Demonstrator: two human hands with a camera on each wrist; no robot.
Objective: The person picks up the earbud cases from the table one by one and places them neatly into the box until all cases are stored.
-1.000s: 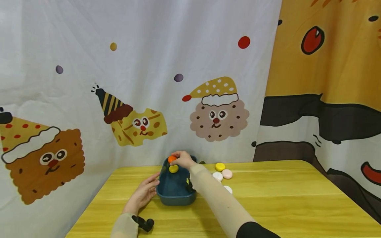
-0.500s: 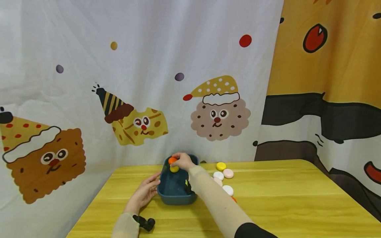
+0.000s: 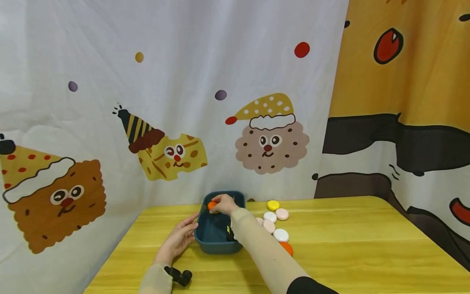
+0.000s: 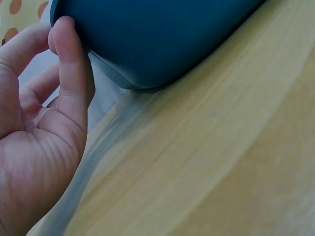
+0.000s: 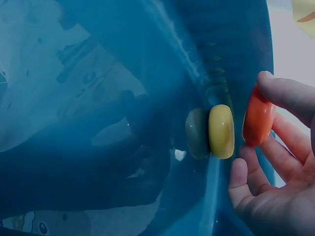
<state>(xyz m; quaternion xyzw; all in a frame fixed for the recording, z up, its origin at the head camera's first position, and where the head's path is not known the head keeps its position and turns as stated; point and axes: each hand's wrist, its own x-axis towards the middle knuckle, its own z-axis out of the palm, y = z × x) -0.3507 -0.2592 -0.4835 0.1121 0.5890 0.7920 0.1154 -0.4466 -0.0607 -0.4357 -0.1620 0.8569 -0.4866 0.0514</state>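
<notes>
A dark blue basin [image 3: 216, 248] stands at the back of the table. My right hand [image 3: 227, 205] reaches into its far end and pinches a thick, rounded orange disc [image 5: 259, 119] between thumb and fingers. A matching yellow disc [image 5: 221, 132] lies in the basin close beside the orange one, its reflection showing on the glossy surface. My left hand [image 3: 178, 237] is at the basin's left side; in the left wrist view its fingertips [image 4: 64, 30] touch the basin wall, the fingers only lightly bent.
To the basin's right lie several loose discs: a yellow disc [image 3: 273, 205], pink ones such as this pink disc [image 3: 282, 214], a white disc [image 3: 280, 235] and an orange disc [image 3: 287, 248] partly behind the right sleeve. A printed curtain [image 3: 205, 49] hangs behind the wooden table [image 3: 349, 237].
My right hand has lowered slightly inside the basin with the orange disc, which now covers most of the yellow one. More loose discs show beside the right sleeve. The left hand stays put.
</notes>
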